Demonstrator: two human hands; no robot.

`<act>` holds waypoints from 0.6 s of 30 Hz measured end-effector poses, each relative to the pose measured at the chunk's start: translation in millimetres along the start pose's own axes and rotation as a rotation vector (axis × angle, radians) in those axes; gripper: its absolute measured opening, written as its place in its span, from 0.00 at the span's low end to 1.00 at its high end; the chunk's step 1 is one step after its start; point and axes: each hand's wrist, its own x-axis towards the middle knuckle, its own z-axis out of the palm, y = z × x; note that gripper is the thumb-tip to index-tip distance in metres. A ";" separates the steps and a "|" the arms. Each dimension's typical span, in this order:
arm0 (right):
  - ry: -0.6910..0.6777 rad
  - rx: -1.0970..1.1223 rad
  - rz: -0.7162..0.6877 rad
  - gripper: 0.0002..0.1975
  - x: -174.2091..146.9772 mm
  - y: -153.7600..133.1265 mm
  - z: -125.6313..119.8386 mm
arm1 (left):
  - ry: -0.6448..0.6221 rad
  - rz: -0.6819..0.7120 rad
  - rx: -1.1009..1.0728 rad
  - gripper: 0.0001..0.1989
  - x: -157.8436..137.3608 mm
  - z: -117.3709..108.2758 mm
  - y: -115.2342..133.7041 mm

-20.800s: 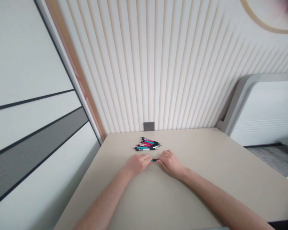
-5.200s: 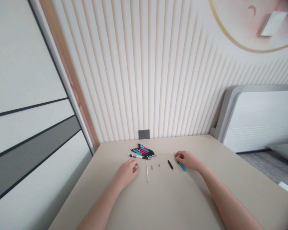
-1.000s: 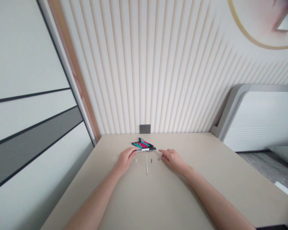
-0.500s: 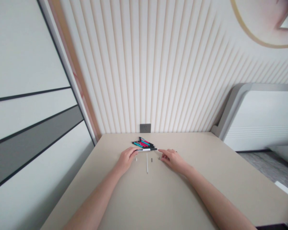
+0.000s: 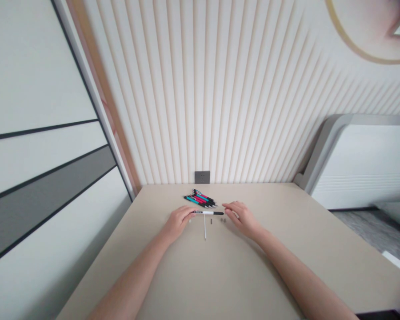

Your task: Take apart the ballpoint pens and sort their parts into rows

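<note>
A white-and-black pen [image 5: 207, 213] lies level in the grip of my left hand [image 5: 180, 219], which pinches its left end. Its black tip points right, just short of my right hand [image 5: 240, 217]. The right hand's fingers are apart, with nothing visible between them. Below the pen a thin white refill [image 5: 205, 229] lies on the table, pointing toward me. To its right sits a small dark spring-like piece [image 5: 211, 221]. Two tiny greyish parts [image 5: 223, 220] lie near my right thumb. A small pale piece [image 5: 190, 220] shows beside my left fingers.
Several blue, red and black pens [image 5: 200, 198] lie in a pile behind my hands. The beige table [image 5: 200, 275] meets a ribbed wall with a dark socket [image 5: 202, 177]. A white cabinet [image 5: 36, 178] stands at left, and a white headboard [image 5: 363, 164] at right.
My left hand has drawn the pen slightly toward me and to the right, away from the pile. My right hand's fingers have come off its tip, uncovering the tiny greyish parts.
</note>
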 end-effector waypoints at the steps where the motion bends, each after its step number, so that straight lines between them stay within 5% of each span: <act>1: -0.023 -0.002 -0.014 0.15 0.5 -2.4 1.8 | -0.012 0.018 -0.006 0.13 -0.3 0.7 0.3; 7: -0.138 -0.098 -0.055 0.16 2.3 -7.1 8.8 | -0.013 0.088 -0.009 0.12 -0.5 4.3 1.7; 18: 0.028 -0.209 -0.065 0.10 3.2 -19.1 0.5 | -0.003 0.054 0.047 0.13 -0.1 1.8 2.5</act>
